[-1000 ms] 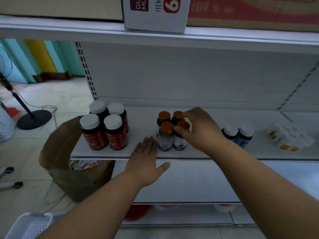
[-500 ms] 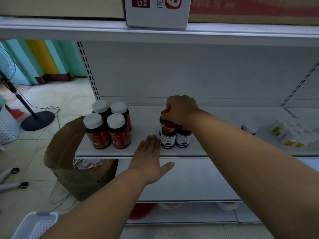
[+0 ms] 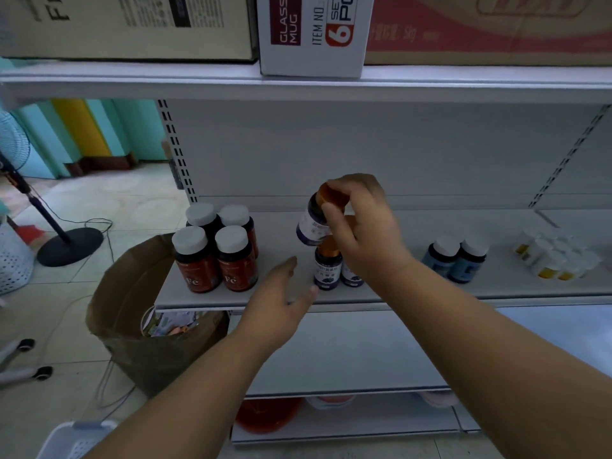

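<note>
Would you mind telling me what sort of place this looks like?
Probably a small shop or stockroom: white slotted metal shelving, pill bottles grouped by kind, and cartons stored on the top shelf.

A dim scene is shown, tinted cool and bluish. The brightest patch is found on the floor [image 3: 126,193] at left; the shelf [image 3: 463,220] is left in soft, even shade. The left grip [image 3: 278,303] is blurred at its fingertips, and the label of the bottle [image 3: 311,226] cannot be read. Straight edges are bowed toward the borders, and the jars [image 3: 556,260] at far right are smeared.
</note>
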The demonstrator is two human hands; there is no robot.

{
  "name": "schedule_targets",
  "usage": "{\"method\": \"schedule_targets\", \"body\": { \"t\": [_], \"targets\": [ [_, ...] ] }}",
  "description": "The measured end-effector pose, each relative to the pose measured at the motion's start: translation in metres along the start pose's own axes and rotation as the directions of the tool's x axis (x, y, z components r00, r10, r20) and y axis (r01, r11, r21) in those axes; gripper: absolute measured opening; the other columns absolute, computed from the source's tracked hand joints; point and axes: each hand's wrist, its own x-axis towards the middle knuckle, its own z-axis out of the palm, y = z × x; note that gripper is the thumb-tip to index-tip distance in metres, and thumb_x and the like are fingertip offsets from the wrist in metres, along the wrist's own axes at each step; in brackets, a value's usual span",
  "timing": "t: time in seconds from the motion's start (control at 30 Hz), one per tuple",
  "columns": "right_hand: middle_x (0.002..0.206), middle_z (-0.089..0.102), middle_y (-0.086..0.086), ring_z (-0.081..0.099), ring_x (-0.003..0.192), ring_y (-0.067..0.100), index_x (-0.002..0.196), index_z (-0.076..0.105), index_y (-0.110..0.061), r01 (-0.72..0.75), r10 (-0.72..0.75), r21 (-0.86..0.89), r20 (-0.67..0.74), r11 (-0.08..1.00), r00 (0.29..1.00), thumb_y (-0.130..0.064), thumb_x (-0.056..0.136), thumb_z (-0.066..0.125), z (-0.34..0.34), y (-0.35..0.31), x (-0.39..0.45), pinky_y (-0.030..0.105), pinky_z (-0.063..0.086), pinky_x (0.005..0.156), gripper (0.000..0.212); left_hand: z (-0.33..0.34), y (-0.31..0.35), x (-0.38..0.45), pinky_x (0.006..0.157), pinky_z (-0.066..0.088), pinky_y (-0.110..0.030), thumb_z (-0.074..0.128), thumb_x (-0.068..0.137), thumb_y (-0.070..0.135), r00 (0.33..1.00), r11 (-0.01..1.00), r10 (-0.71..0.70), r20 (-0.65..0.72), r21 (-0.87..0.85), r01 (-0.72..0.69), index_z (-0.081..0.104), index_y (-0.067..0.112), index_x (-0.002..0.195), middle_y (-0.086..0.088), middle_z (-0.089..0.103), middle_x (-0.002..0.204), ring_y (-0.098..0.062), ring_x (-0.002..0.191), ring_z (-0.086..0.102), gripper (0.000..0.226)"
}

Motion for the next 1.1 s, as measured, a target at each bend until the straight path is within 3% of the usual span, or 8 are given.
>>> {"method": "schedule_targets", "body": {
  "t": [0.07, 0.23, 0.37, 0.53, 0.77, 0.93, 1.03, 1.1],
  "targets": [
    [0.110, 0.056, 0.007, 0.051, 0.100, 0.009, 0.116, 0.060, -0.004, -0.033, 0.036, 0.045, -0.050, 0.998, 0.998, -0.027, 0.096, 0.051, -0.008, -0.017, -0.008, 0.012, 0.042, 0.086, 0.032, -0.008, 0.011, -0.015, 0.100, 0.038, -0.020, 0.065, 0.092, 0.036, 0.994, 0.986, 0.029, -0.110, -0.161, -0.046, 0.034, 0.026, 0.152, 0.011, 0.048, 0.143, -0.002, 0.128, 0.045, 0.068],
    [0.098, 0.061, -0.003, 0.060, 0.089, 0.006, 0.099, 0.059, -0.028, -0.288, 0.297, 0.249, 0.002, 0.925, 0.955, -0.038, 0.093, 0.053, -0.021, -0.052, -0.030, 0.023, 0.052, 0.077, 0.013, -0.014, 0.035, -0.052, 0.096, 0.048, -0.023, 0.072, 0.089, 0.022, 0.993, 0.935, 0.108, -0.038, -0.335, -0.114, 0.051, 0.028, 0.136, 0.018, 0.065, 0.119, 0.000, 0.112, 0.060, 0.052],
    [0.091, 0.068, 0.001, 0.067, 0.081, 0.012, 0.096, 0.064, -0.021, -0.502, 0.497, 0.422, 0.129, 0.755, 0.858, -0.028, 0.094, 0.059, -0.029, -0.066, -0.039, 0.030, 0.058, 0.075, 0.009, -0.012, 0.041, -0.066, 0.088, 0.054, -0.025, 0.076, 0.085, 0.014, 0.998, 0.890, 0.061, 0.005, -0.453, -0.052, 0.060, 0.026, 0.119, 0.014, 0.070, 0.107, -0.006, 0.099, 0.067, 0.040],
    [0.095, 0.069, 0.006, 0.065, 0.084, 0.015, 0.104, 0.065, -0.014, -0.663, 0.566, 0.543, 0.366, 0.515, 0.739, -0.018, 0.099, 0.049, -0.040, -0.067, -0.039, 0.030, 0.055, 0.075, 0.016, -0.014, 0.041, -0.075, 0.079, 0.053, -0.018, 0.070, 0.088, 0.012, 0.998, 0.841, 0.037, 0.049, -0.542, -0.004, 0.059, 0.020, 0.118, 0.008, 0.072, 0.099, -0.007, 0.090, 0.068, 0.033],
    [0.078, 0.069, -0.004, 0.062, 0.075, 0.014, 0.093, 0.062, -0.015, -0.689, 0.596, 0.548, 0.376, 0.474, 0.709, -0.026, 0.082, 0.068, -0.050, -0.070, -0.037, 0.038, 0.052, 0.075, 0.016, -0.015, 0.045, -0.080, 0.079, 0.054, -0.020, 0.068, 0.073, 0.034, 0.986, 0.779, 0.068, 0.150, -0.626, 0.041, 0.050, 0.020, 0.123, 0.000, 0.074, 0.108, -0.012, 0.095, 0.071, 0.056],
    [0.088, 0.064, 0.007, 0.051, 0.077, 0.022, 0.099, 0.062, -0.012, -0.714, 0.568, 0.573, 0.455, 0.402, 0.686, -0.014, 0.096, 0.054, -0.052, -0.069, -0.037, 0.031, 0.043, 0.066, 0.009, -0.010, 0.043, -0.077, 0.077, 0.054, -0.032, 0.071, 0.079, 0.042, 0.992, 0.724, 0.077, 0.105, -0.690, 0.017, 0.054, 0.010, 0.122, -0.010, 0.074, 0.102, -0.029, 0.091, 0.072, 0.056],
    [0.086, 0.066, 0.006, 0.056, 0.082, 0.026, 0.092, 0.062, -0.013, -0.708, 0.584, 0.595, 0.438, 0.382, 0.683, -0.016, 0.087, 0.064, -0.053, -0.067, -0.035, 0.039, 0.044, 0.074, 0.006, -0.009, 0.038, -0.076, 0.087, 0.052, -0.044, 0.061, 0.070, 0.056, 0.990, 0.714, 0.052, 0.128, -0.698, 0.052, 0.061, 0.021, 0.121, -0.006, 0.074, 0.108, -0.031, 0.098, 0.070, 0.061],
    [0.081, 0.067, 0.003, 0.059, 0.083, 0.025, 0.090, 0.060, -0.012, -0.699, 0.586, 0.610, 0.429, 0.374, 0.687, -0.026, 0.075, 0.069, -0.052, -0.069, -0.034, 0.041, 0.046, 0.078, 0.022, -0.009, 0.038, -0.077, 0.093, 0.052, -0.046, 0.063, 0.069, 0.060, 0.987, 0.737, 0.060, 0.150, -0.673, 0.058, 0.060, 0.028, 0.121, 0.003, 0.073, 0.111, -0.024, 0.100, 0.069, 0.061]
  ]
}}
